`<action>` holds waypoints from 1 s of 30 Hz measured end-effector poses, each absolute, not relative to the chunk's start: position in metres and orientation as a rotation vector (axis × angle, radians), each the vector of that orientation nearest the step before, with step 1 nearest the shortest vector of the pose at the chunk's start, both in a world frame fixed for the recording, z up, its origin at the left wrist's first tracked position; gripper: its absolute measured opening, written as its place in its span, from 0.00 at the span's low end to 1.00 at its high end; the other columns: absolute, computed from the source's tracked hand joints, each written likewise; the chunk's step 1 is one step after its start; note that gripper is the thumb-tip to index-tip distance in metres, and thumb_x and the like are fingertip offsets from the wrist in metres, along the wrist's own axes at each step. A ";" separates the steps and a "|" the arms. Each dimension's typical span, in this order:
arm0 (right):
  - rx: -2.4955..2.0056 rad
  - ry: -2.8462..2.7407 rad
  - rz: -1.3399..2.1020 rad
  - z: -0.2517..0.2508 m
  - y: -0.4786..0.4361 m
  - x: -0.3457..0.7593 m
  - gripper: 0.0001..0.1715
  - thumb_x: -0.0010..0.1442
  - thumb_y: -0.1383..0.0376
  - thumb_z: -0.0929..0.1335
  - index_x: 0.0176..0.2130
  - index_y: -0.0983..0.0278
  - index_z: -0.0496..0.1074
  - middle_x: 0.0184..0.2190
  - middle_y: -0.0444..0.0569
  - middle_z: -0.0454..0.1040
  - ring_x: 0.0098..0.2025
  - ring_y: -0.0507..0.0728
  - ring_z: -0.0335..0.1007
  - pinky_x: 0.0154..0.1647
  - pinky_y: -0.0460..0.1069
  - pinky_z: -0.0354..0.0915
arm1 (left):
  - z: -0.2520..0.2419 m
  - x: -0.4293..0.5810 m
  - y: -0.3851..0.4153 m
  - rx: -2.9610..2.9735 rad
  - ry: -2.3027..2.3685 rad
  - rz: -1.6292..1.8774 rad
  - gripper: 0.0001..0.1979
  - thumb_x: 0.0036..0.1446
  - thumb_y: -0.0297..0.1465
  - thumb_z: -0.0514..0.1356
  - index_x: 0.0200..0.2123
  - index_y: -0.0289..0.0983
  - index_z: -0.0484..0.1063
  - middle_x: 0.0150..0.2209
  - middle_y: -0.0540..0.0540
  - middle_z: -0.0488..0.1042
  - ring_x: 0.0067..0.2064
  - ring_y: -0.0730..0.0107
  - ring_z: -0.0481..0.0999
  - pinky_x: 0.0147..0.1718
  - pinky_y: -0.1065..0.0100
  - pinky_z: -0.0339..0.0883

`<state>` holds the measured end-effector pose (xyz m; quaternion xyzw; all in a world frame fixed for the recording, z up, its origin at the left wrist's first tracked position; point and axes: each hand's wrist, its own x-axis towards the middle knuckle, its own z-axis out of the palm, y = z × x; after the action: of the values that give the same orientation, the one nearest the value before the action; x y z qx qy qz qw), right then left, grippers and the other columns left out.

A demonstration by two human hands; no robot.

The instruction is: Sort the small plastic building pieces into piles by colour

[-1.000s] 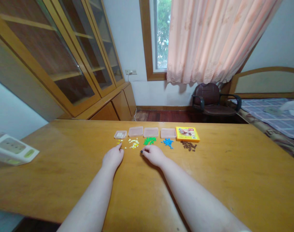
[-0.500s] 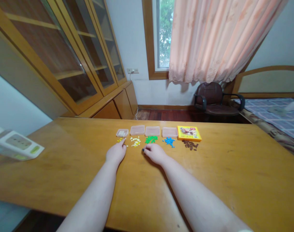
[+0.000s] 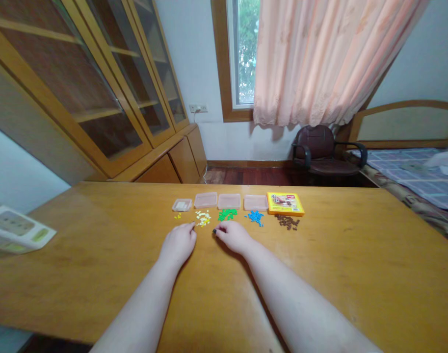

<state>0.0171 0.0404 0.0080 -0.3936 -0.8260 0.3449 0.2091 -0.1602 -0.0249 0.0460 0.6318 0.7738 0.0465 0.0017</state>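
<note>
On the table, my left hand (image 3: 178, 242) rests just in front of the pile of white and yellow pieces (image 3: 203, 217), fingers together; what they hold, if anything, is too small to tell. My right hand (image 3: 232, 235) is closed on a small black piece (image 3: 215, 231), below the green pieces (image 3: 227, 214). A few yellow pieces (image 3: 177, 215) lie beyond my left hand. Blue pieces (image 3: 255, 217) and brown pieces (image 3: 287, 222) form piles to the right. Behind the piles stand clear shallow trays (image 3: 205, 200) and a yellow box (image 3: 286, 203).
A white carton (image 3: 19, 229) stands at the left of the wooden table (image 3: 337, 274). Beyond the table are a glass-fronted cabinet (image 3: 150, 171), a dark red chair (image 3: 315, 147) and a bed (image 3: 411, 162).
My left hand has drawn back from the yellow pieces, toward the white pile's near side. My right hand stays near the same spot with the black piece. The view has shifted slightly.
</note>
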 end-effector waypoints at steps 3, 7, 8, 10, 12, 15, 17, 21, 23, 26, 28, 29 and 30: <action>-1.102 -2.301 0.951 0.008 0.040 0.017 0.12 0.58 0.63 0.62 0.34 0.63 0.74 0.33 0.47 0.76 0.33 0.52 0.67 0.31 0.44 0.55 | 0.044 -0.149 -0.029 2.026 2.335 0.105 0.21 0.57 0.28 0.45 0.52 0.34 0.67 0.51 0.41 0.71 0.50 0.62 0.71 0.50 0.63 0.63; -1.106 -2.300 0.959 0.009 0.040 0.017 0.13 0.59 0.63 0.62 0.34 0.63 0.74 0.33 0.47 0.76 0.33 0.52 0.67 0.32 0.44 0.55 | 0.029 -0.142 -0.027 2.130 2.278 0.005 0.25 0.60 0.36 0.46 0.56 0.29 0.61 0.58 0.35 0.62 0.59 0.57 0.62 0.57 0.55 0.54; -1.103 -2.299 0.961 0.010 0.039 0.017 0.13 0.59 0.63 0.62 0.34 0.63 0.75 0.33 0.47 0.76 0.33 0.52 0.67 0.32 0.44 0.55 | 0.025 -0.142 -0.026 2.139 2.286 -0.010 0.27 0.60 0.38 0.46 0.58 0.29 0.59 0.60 0.34 0.60 0.61 0.56 0.59 0.59 0.53 0.51; -1.101 -2.295 0.967 0.010 0.039 0.017 0.13 0.58 0.63 0.62 0.34 0.63 0.75 0.33 0.47 0.76 0.34 0.53 0.67 0.32 0.44 0.56 | 0.020 -0.145 -0.023 2.130 2.310 -0.016 0.29 0.60 0.40 0.46 0.60 0.28 0.55 0.62 0.34 0.55 0.62 0.55 0.55 0.59 0.51 0.48; -1.103 -2.288 0.976 0.011 0.039 0.017 0.13 0.59 0.63 0.62 0.34 0.63 0.75 0.33 0.47 0.76 0.34 0.53 0.67 0.32 0.44 0.56 | 0.019 -0.148 -0.020 2.128 2.315 -0.006 0.29 0.60 0.40 0.46 0.61 0.31 0.52 0.63 0.35 0.53 0.63 0.56 0.54 0.60 0.52 0.47; -1.104 -2.291 0.980 0.011 0.039 0.018 0.13 0.59 0.63 0.62 0.35 0.63 0.75 0.33 0.47 0.76 0.34 0.52 0.67 0.32 0.44 0.56 | 0.021 -0.151 -0.020 2.160 2.300 -0.004 0.29 0.60 0.41 0.47 0.62 0.38 0.52 0.63 0.37 0.53 0.63 0.54 0.53 0.59 0.51 0.47; -1.108 -2.298 0.975 0.012 0.039 0.018 0.13 0.59 0.62 0.62 0.34 0.63 0.75 0.33 0.47 0.76 0.33 0.52 0.67 0.32 0.44 0.56 | 0.023 -0.151 -0.021 2.157 2.308 -0.029 0.27 0.60 0.42 0.48 0.61 0.41 0.54 0.63 0.37 0.54 0.63 0.53 0.52 0.59 0.50 0.46; -1.107 -2.290 0.963 0.011 0.040 0.017 0.13 0.59 0.62 0.62 0.33 0.63 0.74 0.32 0.47 0.76 0.33 0.52 0.67 0.32 0.44 0.56 | 0.023 -0.150 -0.022 2.137 2.335 -0.048 0.27 0.59 0.42 0.49 0.60 0.39 0.57 0.63 0.38 0.53 0.64 0.52 0.50 0.59 0.50 0.44; -1.093 -2.292 0.965 0.011 0.040 0.017 0.13 0.58 0.62 0.62 0.34 0.63 0.74 0.32 0.47 0.76 0.33 0.52 0.67 0.32 0.44 0.56 | 0.021 -0.149 -0.022 2.136 2.348 -0.034 0.28 0.58 0.42 0.49 0.60 0.37 0.57 0.63 0.38 0.52 0.64 0.52 0.50 0.60 0.50 0.44; -1.080 -2.294 0.982 0.011 0.040 0.017 0.13 0.59 0.62 0.62 0.34 0.63 0.74 0.32 0.47 0.76 0.32 0.52 0.67 0.31 0.44 0.56 | 0.020 -0.151 -0.021 2.121 2.384 -0.017 0.29 0.58 0.43 0.49 0.60 0.35 0.57 0.64 0.37 0.51 0.64 0.52 0.49 0.60 0.50 0.43; -1.085 -2.292 0.983 0.012 0.040 0.017 0.13 0.59 0.62 0.62 0.34 0.63 0.74 0.32 0.47 0.76 0.33 0.52 0.67 0.31 0.44 0.56 | 0.021 -0.152 -0.020 2.113 2.394 -0.026 0.29 0.58 0.43 0.49 0.59 0.35 0.58 0.63 0.37 0.51 0.64 0.51 0.50 0.60 0.50 0.44; -1.091 -2.294 0.979 0.012 0.039 0.018 0.13 0.59 0.62 0.62 0.34 0.63 0.74 0.32 0.47 0.76 0.33 0.52 0.67 0.31 0.44 0.55 | 0.022 -0.153 -0.020 2.116 2.393 -0.032 0.28 0.58 0.42 0.49 0.59 0.36 0.59 0.63 0.37 0.52 0.63 0.51 0.50 0.60 0.50 0.44; -1.099 -2.297 0.975 0.012 0.039 0.018 0.13 0.59 0.62 0.62 0.34 0.63 0.74 0.32 0.47 0.76 0.33 0.52 0.67 0.31 0.44 0.55 | 0.023 -0.152 -0.020 2.122 2.392 -0.038 0.28 0.58 0.42 0.48 0.58 0.36 0.60 0.63 0.37 0.52 0.63 0.51 0.50 0.60 0.50 0.44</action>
<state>0.0176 0.0394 0.0121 -0.3945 -0.8243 0.3499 0.2061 -0.1524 -0.0201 0.0230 0.6633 0.7477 -0.0118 -0.0284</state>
